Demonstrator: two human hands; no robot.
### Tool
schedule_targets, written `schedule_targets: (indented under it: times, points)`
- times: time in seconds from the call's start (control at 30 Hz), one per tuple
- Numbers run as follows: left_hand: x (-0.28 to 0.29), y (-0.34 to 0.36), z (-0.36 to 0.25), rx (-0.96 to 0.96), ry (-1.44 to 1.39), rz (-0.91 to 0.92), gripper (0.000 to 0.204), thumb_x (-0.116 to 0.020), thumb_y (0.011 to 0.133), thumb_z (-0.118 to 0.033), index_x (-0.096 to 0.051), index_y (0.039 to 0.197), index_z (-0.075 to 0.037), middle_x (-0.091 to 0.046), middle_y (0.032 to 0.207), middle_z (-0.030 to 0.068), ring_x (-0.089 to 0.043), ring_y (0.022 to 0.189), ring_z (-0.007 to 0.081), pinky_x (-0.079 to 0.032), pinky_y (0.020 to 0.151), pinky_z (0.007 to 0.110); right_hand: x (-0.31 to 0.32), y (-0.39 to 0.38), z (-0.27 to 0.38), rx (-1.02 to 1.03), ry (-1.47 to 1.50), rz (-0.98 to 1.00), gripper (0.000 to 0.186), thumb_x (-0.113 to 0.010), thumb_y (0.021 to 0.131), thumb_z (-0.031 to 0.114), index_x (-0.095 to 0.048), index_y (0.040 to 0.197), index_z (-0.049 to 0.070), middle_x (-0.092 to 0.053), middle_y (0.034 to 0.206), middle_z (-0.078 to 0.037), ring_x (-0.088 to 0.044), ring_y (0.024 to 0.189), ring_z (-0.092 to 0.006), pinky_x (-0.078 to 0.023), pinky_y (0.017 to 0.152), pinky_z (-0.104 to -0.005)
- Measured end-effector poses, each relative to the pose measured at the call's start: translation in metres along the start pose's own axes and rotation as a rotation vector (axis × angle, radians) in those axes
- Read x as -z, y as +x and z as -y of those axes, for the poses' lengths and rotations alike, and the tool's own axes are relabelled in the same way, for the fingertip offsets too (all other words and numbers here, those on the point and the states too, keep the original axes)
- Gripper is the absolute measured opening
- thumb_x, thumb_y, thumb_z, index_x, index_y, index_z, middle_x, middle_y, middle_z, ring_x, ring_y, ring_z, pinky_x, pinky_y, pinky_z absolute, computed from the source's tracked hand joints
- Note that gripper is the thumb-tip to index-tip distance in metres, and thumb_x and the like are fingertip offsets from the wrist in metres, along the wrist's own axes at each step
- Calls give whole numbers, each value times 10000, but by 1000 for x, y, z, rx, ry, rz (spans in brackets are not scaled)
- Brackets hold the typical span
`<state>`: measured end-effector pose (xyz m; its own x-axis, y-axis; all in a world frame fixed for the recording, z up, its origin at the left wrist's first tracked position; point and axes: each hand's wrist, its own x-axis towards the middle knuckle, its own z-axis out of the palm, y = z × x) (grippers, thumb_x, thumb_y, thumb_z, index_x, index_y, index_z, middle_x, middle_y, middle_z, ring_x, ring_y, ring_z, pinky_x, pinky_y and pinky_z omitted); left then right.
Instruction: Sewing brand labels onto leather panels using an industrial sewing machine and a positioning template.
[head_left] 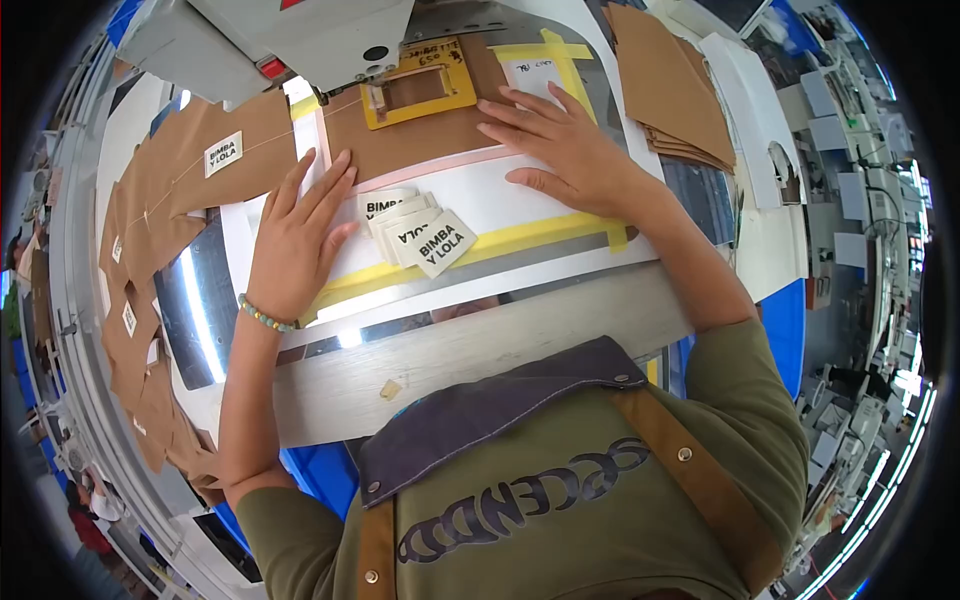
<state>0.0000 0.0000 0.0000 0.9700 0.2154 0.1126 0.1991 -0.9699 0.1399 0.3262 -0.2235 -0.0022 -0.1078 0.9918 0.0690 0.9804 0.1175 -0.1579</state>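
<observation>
A brown fabric panel lies flat under the sewing machine head. On top of it sits a yellow template frame with a rectangular window and handwriting. My left hand rests flat with fingers stretched, its fingertips at the panel's near left edge. My right hand lies spread, fingertips on the panel's right part beside the frame; the thumb is over the white sheet. Between my hands is a small loose pile of white printed labels. A pink strip runs along the panel's near edge.
Brown panels with sewn labels hang down at the left, joined by thread. A stack of brown panels lies at the back right. Yellow tape borders the white work surface. A small scrap lies on the metal table edge.
</observation>
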Motion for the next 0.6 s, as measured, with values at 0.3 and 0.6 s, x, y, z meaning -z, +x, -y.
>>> schedule_targets:
  times: [0.3,0.6]
  points:
    - [-5,-2,0,68,-50,-138,633,-605,1024,-174,-479,1638,-84,-428,1737,83,-331,1622,377,-283,1325,503,8,-17,-14,-14,0,-141,611,-544,1128,426,-500,1618,63,-426,1731,-63,-274,1644,-288,-181,1338,-546]
    - [-4,-1,-1,17,-63,-68,565,-615,1034,-257,-569,1576,-106,-517,1681,40,-394,1578,372,-303,1304,519,-2,-20,-13,5,-24,-54,676,-548,1082,554,-485,1653,198,-349,1775,-20,-202,1675,-284,-86,1369,-574]
